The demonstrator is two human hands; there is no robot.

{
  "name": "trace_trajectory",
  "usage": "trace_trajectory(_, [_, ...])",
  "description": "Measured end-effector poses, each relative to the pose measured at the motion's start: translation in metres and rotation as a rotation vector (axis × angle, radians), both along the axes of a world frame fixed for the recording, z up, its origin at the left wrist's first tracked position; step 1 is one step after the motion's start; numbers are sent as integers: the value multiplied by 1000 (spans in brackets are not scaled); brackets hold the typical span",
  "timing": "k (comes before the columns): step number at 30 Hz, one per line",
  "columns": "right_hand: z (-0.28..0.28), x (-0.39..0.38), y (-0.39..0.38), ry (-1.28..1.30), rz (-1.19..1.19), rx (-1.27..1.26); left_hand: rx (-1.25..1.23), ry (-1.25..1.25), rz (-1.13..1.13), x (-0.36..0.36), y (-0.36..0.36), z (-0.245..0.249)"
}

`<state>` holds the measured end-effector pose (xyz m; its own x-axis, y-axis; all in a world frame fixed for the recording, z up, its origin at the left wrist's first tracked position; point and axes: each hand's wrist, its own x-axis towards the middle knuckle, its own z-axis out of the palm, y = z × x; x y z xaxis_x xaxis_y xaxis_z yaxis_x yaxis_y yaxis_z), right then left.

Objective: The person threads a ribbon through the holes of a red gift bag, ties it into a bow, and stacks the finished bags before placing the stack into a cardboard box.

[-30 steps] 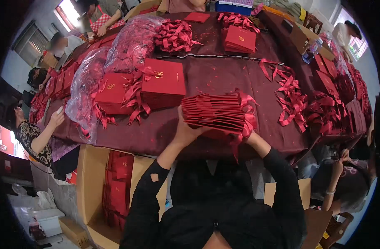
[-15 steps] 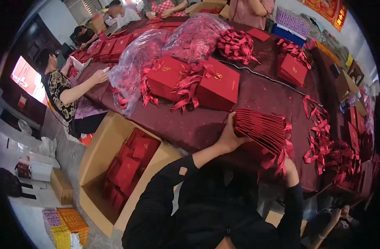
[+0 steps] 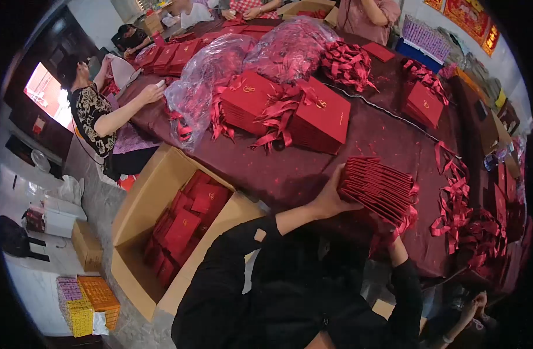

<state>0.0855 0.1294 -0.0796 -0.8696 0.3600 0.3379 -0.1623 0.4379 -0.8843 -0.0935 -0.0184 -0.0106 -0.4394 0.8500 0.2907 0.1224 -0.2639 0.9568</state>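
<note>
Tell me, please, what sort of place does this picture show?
Probably a packing workshop. Stacks of red items with ribbons stand on a large cloth-covered table, an open carton beside it holds more red pieces, and several people are around the table.

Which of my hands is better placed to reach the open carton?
Probably your left hand: it holds the red stack on the side facing the open carton. Your right hand, partly hidden by ribbons, sits farther away.
</note>
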Motion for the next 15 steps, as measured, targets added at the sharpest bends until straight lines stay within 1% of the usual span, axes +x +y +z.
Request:
trace_trajectory(2, [-6, 12, 6, -32, 170, -402, 145, -66, -89, 2, -2, 11])
trace_trajectory(3, [0, 16, 6, -37, 118, -400, 218, -67, -73, 4, -1, 12])
trace_trajectory(5, [9, 11, 4, 18, 162, 253, 116, 26, -26, -2, 5, -11])
trace_trajectory(6, [13, 7, 2, 24, 194, 580, 34, 120, -50, -10, 8, -19])
trace_trajectory(7, [13, 2, -3, -25, 151, 349, -41, 222, -70, -15, 13, -24])
trace_trajectory(8, [13, -3, -8, -57, 107, 117, -59, 29, -29, -10, 13, -28])
trace_trajectory(10, [21, -3, -7, -12, 161, 118, -153, 559, -65, -18, 10, -26])
trace_trajectory(11, [27, 1, -9, -12, 136, 123, -88, 887, -32, -21, 9, -39])
trace_trajectory(13, [38, 10, -15, 14, 344, -458, 21, 376, 9, -5, 0, -34])
trace_trajectory(14, [-50, 22, 7, -27, 260, -606, 40, 293, -24, -6, -1, -44])
trace_trajectory(15, [-42, 22, 5, -56, 246, -692, 39, 293, -33, -8, 1, -41])
